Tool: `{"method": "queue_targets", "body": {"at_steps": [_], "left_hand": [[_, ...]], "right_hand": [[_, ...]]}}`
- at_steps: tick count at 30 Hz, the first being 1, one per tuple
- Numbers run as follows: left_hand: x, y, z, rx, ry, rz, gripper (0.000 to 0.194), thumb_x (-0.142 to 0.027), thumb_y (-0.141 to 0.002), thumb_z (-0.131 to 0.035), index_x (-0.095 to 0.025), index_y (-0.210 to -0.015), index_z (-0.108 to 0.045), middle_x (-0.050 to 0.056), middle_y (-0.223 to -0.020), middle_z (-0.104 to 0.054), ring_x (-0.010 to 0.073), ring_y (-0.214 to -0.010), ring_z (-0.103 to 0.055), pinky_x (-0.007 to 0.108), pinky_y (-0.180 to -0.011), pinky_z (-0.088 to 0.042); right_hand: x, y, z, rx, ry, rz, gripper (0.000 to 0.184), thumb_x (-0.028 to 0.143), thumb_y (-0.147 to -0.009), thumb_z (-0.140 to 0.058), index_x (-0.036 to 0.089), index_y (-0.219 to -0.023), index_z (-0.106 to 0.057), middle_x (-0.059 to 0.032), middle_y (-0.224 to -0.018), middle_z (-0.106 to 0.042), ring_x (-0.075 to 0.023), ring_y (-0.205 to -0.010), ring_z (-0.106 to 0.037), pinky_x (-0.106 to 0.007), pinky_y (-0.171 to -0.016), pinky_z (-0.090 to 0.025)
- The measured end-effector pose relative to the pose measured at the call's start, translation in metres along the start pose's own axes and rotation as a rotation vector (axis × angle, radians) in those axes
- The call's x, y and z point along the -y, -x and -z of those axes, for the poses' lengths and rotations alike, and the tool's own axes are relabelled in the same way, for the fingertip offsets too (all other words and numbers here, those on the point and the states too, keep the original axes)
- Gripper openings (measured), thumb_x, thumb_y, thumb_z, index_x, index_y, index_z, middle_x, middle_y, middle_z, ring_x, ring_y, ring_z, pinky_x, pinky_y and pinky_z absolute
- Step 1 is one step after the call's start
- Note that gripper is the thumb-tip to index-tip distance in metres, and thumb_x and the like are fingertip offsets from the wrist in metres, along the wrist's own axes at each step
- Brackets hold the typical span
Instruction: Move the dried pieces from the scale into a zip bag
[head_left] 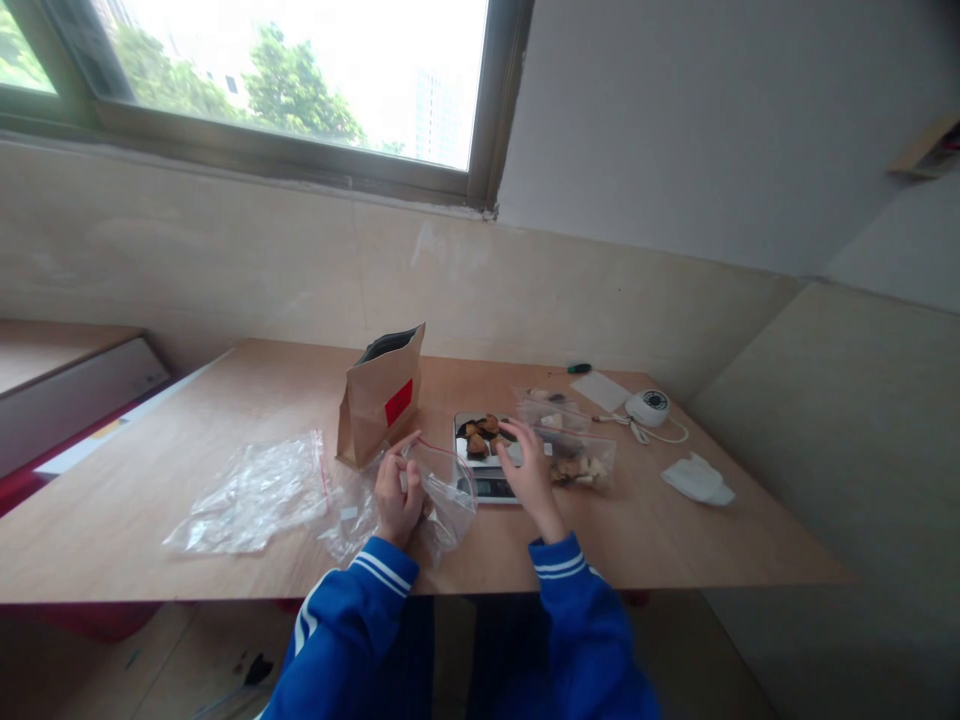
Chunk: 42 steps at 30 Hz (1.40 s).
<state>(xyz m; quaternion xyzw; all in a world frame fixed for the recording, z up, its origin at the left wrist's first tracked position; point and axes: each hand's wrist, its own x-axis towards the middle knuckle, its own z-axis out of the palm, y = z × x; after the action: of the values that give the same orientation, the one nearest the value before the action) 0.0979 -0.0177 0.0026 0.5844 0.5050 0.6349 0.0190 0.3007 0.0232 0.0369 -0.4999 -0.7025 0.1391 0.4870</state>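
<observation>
The scale (491, 488) sits on the counter (675, 550) in front of the person, where both hands can get to it. Dark brown dried pieces (476, 440) lie on top of its flat plate, so it carries them. The right hand (525, 470) hangs over them with its fingers spread; it is too blurry to tell if the tips touch a piece. The left hand's (400, 500) grip is curled on a clear bag (454, 510), which seems to help the floppy bag keep its shape close to the scale. The brown paper bag (379, 400) stands up by itself, probably because its bottom is wide. Filled bags (581, 468) lie just beside the right hand, near enough to reach.
</observation>
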Motion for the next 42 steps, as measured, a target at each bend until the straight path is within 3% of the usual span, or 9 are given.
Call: {"method": "queue_targets", "body": {"at_steps": [4, 8, 15, 23, 33, 42], "left_hand": [[-0.001, -0.001, 0.000, -0.003, 0.008, -0.017, 0.018, -0.020, -0.087, -0.041, -0.022, -0.069, -0.037, 0.011, -0.116, -0.063, 0.0196, -0.102, -0.061, 0.036, -0.084, -0.046], [-0.002, -0.002, 0.000, -0.017, 0.003, -0.007, 0.018, -0.019, -0.087, -0.042, -0.021, -0.070, -0.037, 0.011, -0.114, -0.064, 0.0188, -0.097, -0.062, 0.035, -0.083, -0.047], [0.000, -0.001, 0.000, -0.004, 0.013, -0.015, 0.018, -0.020, -0.087, -0.043, -0.021, -0.070, -0.039, 0.011, -0.111, -0.065, 0.0185, -0.095, -0.063, 0.035, -0.080, -0.047], [0.000, -0.003, -0.001, -0.016, 0.022, -0.020, 0.017, -0.021, -0.087, -0.043, -0.021, -0.070, -0.041, 0.011, -0.106, -0.066, 0.0196, -0.097, -0.062, 0.035, -0.079, -0.048], [0.002, -0.002, -0.001, -0.014, 0.029, -0.012, 0.018, -0.020, -0.087, -0.043, -0.021, -0.069, -0.040, 0.009, -0.105, -0.066, 0.0190, -0.096, -0.063, 0.034, -0.079, -0.048], [0.001, -0.003, -0.001, -0.016, 0.016, -0.004, 0.018, -0.023, -0.088, -0.043, -0.021, -0.069, -0.041, 0.008, -0.104, -0.066, 0.0186, -0.093, -0.063, 0.034, -0.078, -0.048]], "right_hand": [[-0.029, -0.011, -0.005, 0.178, 0.219, -0.001, 0.052, 0.037, -0.076, -0.064, 0.022, -0.125, -0.053, -0.0144, -0.137, -0.044, -0.0318, -0.131, -0.035, -0.052, -0.105, -0.031], [-0.042, -0.014, -0.006, 0.265, 0.230, -0.010, 0.035, 0.030, -0.080, -0.059, 0.020, -0.113, -0.062, -0.0138, -0.127, -0.053, -0.0289, -0.122, -0.046, -0.046, -0.102, -0.036], [-0.041, -0.009, 0.006, 0.191, 0.205, -0.007, 0.030, 0.017, -0.078, -0.056, 0.020, -0.105, -0.067, -0.0100, -0.110, -0.061, -0.0250, -0.103, -0.054, -0.042, -0.092, -0.043], [-0.046, -0.011, 0.012, 0.137, 0.113, 0.016, 0.024, 0.015, -0.078, -0.050, 0.020, -0.092, -0.069, -0.0073, -0.093, -0.064, -0.0223, -0.089, -0.061, -0.037, -0.081, -0.049], [-0.036, -0.011, 0.020, 0.048, 0.000, -0.014, 0.019, 0.022, -0.080, -0.052, 0.019, -0.090, -0.068, -0.0084, -0.091, -0.064, -0.0218, -0.083, -0.063, -0.036, -0.074, -0.053], [-0.025, -0.014, 0.027, -0.055, -0.132, -0.102, 0.021, 0.030, -0.077, -0.057, 0.018, -0.091, -0.067, -0.0097, -0.096, -0.067, -0.0217, -0.086, -0.063, -0.038, -0.077, -0.054]]}}
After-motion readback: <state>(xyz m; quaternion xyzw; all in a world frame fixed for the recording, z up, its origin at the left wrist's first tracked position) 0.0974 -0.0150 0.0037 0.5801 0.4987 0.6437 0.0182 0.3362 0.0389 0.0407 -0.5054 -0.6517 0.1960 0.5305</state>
